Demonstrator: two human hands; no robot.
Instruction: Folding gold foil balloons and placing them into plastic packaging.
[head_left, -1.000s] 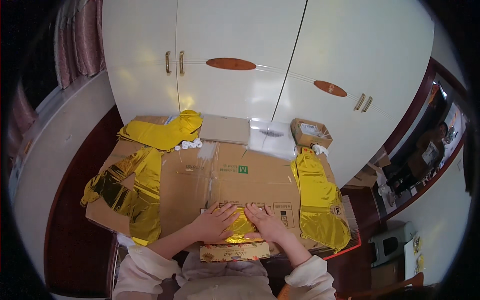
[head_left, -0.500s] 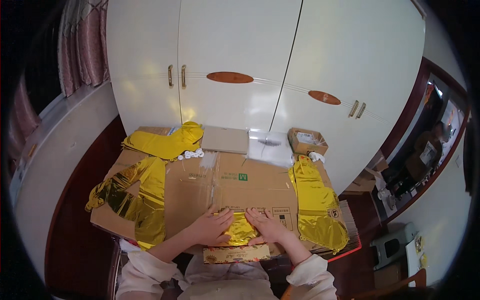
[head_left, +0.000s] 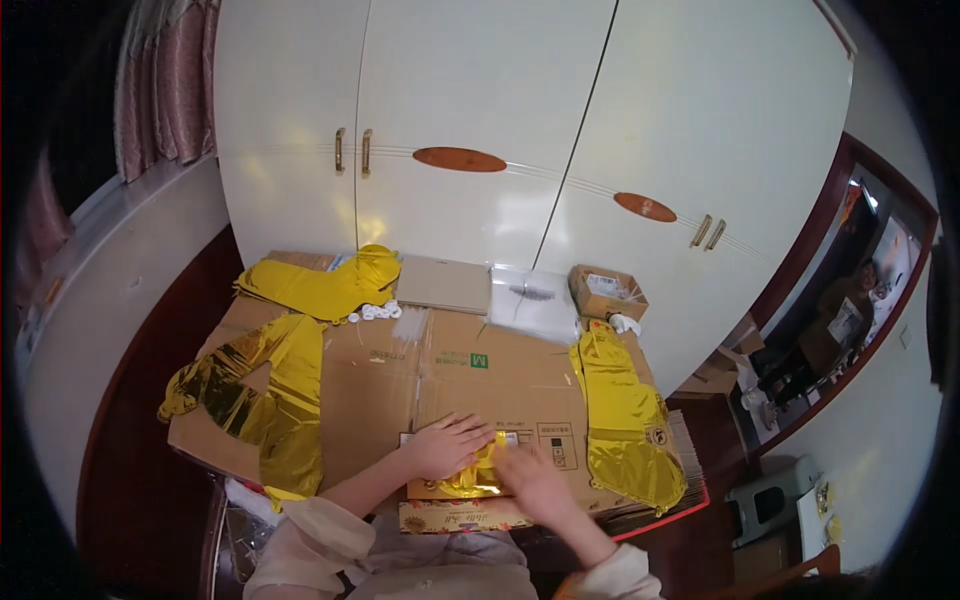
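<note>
One gold foil piece [head_left: 472, 488] is lying directly in front of the torso, near the front edge of the working surface. Its lower part is running side to side; the hands are covering the upper part, so its full long axis is not showing.

Governing relation: the gold foil piece is lying between the hands. The left hand [head_left: 448, 448] is sitting nearer, overlapping the foil's upper left; from this hand, the foil is extending rightward and toward the body. The left hand is resting palm down, fingers straight and together, pointing rightward and slightly away from the body. It is clasping nothing visible.

The right hand [head_left: 533, 482] is standing at the foil's right end, with the foil lying to its left. Motion blur is obscuring its fingertips; whether they are pinching the foil or only touching it, I cannot tell.

On the body side, a patterned paper strip [head_left: 465, 516] is running left to right along the near edge. Beneath, a cardboard sheet [head_left: 520, 365] is covering the surface. Well apart, a larger gold foil shape [head_left: 296, 395] is lying on the left and another foil shape [head_left: 622, 420] on the right. Small white pieces [head_left: 375, 313] are lying toward the far side.
</note>
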